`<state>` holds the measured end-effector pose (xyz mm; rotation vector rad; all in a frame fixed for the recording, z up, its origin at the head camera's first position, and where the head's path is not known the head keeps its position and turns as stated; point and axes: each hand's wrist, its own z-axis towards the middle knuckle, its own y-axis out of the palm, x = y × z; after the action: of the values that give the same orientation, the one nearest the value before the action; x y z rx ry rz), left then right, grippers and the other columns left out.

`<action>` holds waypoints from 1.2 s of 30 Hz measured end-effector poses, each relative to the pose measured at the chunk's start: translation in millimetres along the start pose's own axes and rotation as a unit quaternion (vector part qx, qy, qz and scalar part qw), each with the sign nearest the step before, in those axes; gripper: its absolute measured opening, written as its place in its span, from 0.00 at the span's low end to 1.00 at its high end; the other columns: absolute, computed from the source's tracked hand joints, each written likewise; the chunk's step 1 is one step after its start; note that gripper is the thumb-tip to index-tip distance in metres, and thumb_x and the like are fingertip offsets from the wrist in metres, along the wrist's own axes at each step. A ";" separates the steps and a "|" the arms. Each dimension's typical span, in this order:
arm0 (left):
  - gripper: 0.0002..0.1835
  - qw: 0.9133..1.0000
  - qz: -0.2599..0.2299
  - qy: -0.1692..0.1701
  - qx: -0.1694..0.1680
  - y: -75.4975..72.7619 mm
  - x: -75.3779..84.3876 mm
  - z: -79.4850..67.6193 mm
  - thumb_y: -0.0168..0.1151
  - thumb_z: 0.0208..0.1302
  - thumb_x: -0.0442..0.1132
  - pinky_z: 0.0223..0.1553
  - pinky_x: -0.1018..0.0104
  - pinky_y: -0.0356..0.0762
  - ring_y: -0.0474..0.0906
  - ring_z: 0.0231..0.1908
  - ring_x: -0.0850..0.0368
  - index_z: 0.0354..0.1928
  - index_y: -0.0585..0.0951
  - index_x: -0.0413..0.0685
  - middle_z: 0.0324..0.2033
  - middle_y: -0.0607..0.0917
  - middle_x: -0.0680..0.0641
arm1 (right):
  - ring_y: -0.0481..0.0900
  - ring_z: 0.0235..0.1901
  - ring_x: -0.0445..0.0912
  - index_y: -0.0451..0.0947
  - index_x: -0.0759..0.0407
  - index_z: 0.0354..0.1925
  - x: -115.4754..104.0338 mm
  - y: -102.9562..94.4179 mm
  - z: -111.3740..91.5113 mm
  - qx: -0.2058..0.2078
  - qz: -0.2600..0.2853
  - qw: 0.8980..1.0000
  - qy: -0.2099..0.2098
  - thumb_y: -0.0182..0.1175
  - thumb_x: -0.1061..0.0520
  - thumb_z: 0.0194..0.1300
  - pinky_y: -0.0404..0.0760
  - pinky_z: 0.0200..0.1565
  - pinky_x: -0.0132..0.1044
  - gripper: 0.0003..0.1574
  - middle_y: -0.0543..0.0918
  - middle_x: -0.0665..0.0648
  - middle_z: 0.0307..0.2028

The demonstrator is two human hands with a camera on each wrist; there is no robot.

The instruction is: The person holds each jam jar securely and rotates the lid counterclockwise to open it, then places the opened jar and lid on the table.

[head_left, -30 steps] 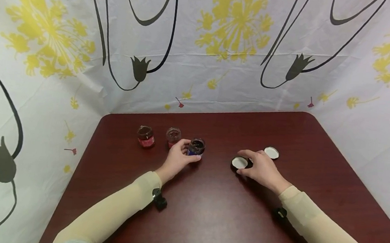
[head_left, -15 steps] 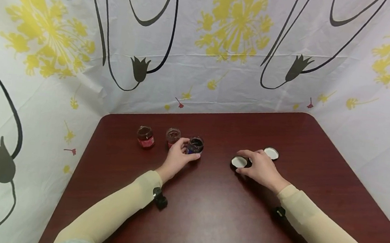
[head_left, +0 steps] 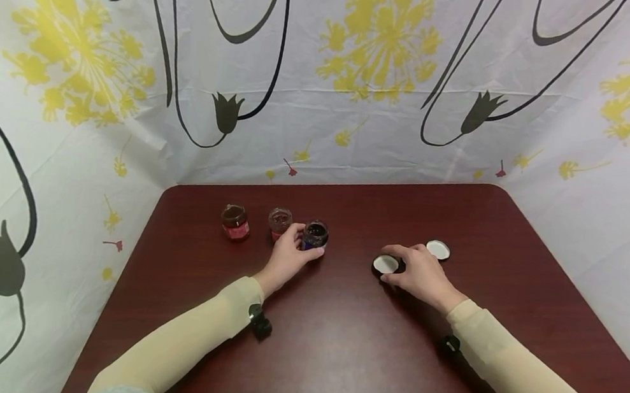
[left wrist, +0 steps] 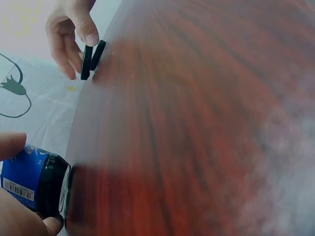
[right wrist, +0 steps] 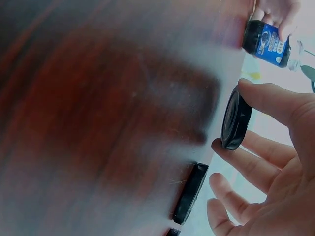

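Note:
My left hand [head_left: 285, 259] grips an uncapped glass jar with a blue label [head_left: 315, 237], dark contents showing through its mouth. In the left wrist view, fingers and thumb wrap this jar's side, its base close to the tabletop. My right hand [head_left: 424, 277] pinches a black jar lid [right wrist: 236, 118] between thumb and fingertips, just over the table. Its white inside faces up in the head view. A second black lid [right wrist: 191, 194] lies on the table beneath that hand, mostly hidden by it in the head view.
Two uncapped jars with red labels, a left one [head_left: 235, 223] and a middle one [head_left: 279, 221], stand left of the blue-labelled jar. Another lid [head_left: 438, 250] lies white side up beyond my right hand. Patterned white cloth [head_left: 280, 90] borders the dark red table [head_left: 320, 363].
My left hand has shifted the blue-labelled jar slightly left, toward the middle red-labelled jar. The right hand and its lid stay nearly still.

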<state>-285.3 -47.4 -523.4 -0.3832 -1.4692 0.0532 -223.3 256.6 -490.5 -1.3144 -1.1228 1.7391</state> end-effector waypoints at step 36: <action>0.32 0.992 0.113 0.048 0.020 0.3 -4.4 4.1 0.66 0.49 0.59 0.48 0.60 0.71 0.71 0.51 0.64 0.55 0.66 0.61 0.50 0.75 0.56 | 0.70 0.42 0.55 0.75 0.45 0.53 -1.5 7.9 2.4 0.029 -0.071 0.997 -0.033 0.72 0.43 0.41 0.72 0.34 0.52 0.38 0.82 0.50 0.39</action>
<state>-289.7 -47.4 -527.5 -0.5127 -1.3226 0.2422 -225.3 251.5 -496.8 -1.1217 -1.1634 1.7081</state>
